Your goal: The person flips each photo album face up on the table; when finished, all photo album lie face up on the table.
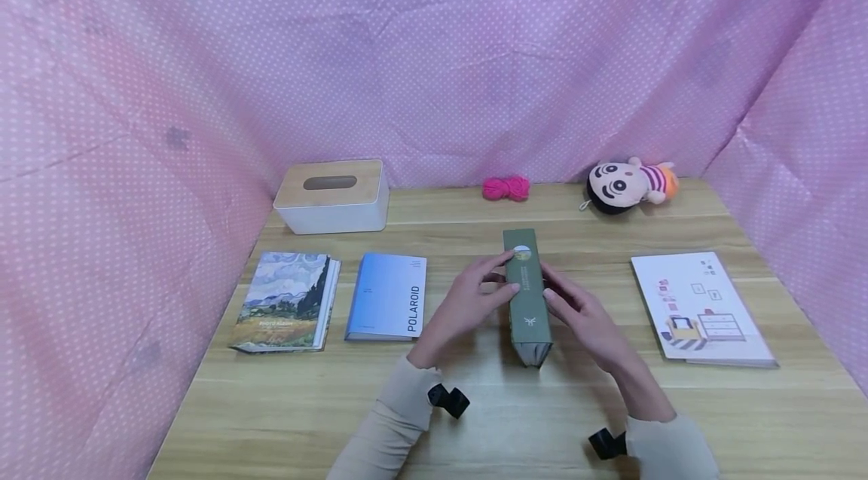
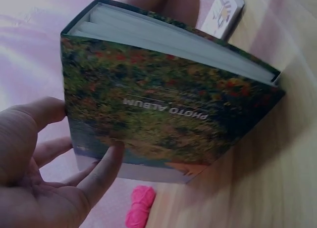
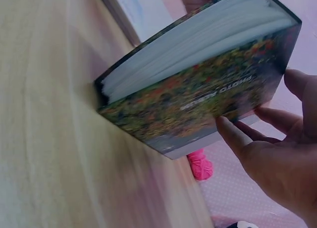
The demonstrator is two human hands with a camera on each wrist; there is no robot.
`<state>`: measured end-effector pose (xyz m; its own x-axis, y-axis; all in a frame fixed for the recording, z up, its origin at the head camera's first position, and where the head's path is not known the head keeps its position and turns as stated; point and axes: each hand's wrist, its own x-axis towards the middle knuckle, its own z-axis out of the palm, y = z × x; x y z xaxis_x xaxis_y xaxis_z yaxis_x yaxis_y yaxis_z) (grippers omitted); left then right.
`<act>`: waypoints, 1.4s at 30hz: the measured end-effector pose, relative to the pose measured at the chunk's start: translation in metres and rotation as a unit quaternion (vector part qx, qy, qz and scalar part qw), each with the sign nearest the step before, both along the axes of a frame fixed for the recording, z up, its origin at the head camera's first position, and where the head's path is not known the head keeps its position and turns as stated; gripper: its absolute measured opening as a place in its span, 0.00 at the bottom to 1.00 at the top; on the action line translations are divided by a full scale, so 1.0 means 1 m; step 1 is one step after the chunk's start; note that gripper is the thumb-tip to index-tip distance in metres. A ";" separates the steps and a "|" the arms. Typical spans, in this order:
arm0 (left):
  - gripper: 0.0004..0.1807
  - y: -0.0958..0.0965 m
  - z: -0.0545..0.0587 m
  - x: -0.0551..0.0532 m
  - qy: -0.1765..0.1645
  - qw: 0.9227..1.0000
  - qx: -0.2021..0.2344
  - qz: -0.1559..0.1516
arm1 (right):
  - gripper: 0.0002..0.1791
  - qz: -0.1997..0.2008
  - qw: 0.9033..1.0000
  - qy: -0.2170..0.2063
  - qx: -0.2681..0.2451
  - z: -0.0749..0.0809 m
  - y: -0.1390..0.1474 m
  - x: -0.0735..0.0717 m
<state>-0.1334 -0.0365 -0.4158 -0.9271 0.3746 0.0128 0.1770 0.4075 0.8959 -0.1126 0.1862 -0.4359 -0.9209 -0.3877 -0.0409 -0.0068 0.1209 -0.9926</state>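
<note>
A dark green photo album point(image 1: 527, 284) stands on its page edges with its spine facing up, mid-table. A painted garden scene covers its front in the left wrist view, and its white pages show at the near end. My left hand point(image 1: 471, 303) is at its left side, fingertips touching the cover and the spine's edge. From the other side, my right hand point(image 1: 588, 322) rests its fingertips against the right cover. Both hands have their fingers extended and spread rather than wrapped round the album.
Left of the album lie a blue Polaroid album point(image 1: 386, 295) and a landscape-covered photo album point(image 1: 281, 299). To the right is a white illustrated book point(image 1: 701, 307). Along the back sit a tissue box point(image 1: 332, 197), pink yarn point(image 1: 505, 188) and a plush doll point(image 1: 627, 184) before a pink curtain.
</note>
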 end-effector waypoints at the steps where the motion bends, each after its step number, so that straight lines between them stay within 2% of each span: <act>1: 0.31 -0.002 0.001 0.000 0.000 1.000 -0.008 0.002 | 0.31 0.004 1.000 -0.006 0.005 -0.002 -0.001 0.000; 6: 0.34 -0.010 0.005 -0.001 -0.005 0.999 -0.036 0.006 | 0.31 0.027 0.998 -0.013 0.051 -0.014 -0.005 -0.002; 13: 0.39 -0.025 0.009 -0.004 -0.026 0.997 -0.075 0.004 | 0.38 0.042 0.993 -0.026 0.106 -0.023 -0.012 -0.002; 18: 0.39 -0.036 0.008 -0.005 -0.040 0.996 -0.074 -0.011 | 0.41 0.038 0.991 -0.022 0.129 -0.026 -0.014 -0.003; 22: 0.39 -0.041 0.003 -0.006 -0.061 0.995 -0.073 -0.021 | 0.42 0.031 0.985 -0.004 0.171 -0.027 -0.013 -0.004; 26: 0.40 -0.039 -0.003 -0.006 -0.083 0.993 -0.075 -0.027 | 0.44 0.013 0.974 0.023 0.225 -0.026 -0.009 -0.005; 33: 0.39 -0.031 -0.015 -0.009 -0.101 0.994 -0.031 -0.036 | 0.44 -0.001 0.960 0.062 0.274 -0.026 -0.002 -0.009; 37: 0.40 -0.025 -0.023 -0.011 -0.095 0.994 -0.049 -0.024 | 0.45 -0.003 0.956 0.071 0.286 -0.026 0.000 -0.011; 42: 0.41 -0.018 -0.031 -0.011 -0.117 0.991 -0.060 0.004 | 0.46 -0.003 0.951 0.072 0.302 -0.028 0.002 -0.012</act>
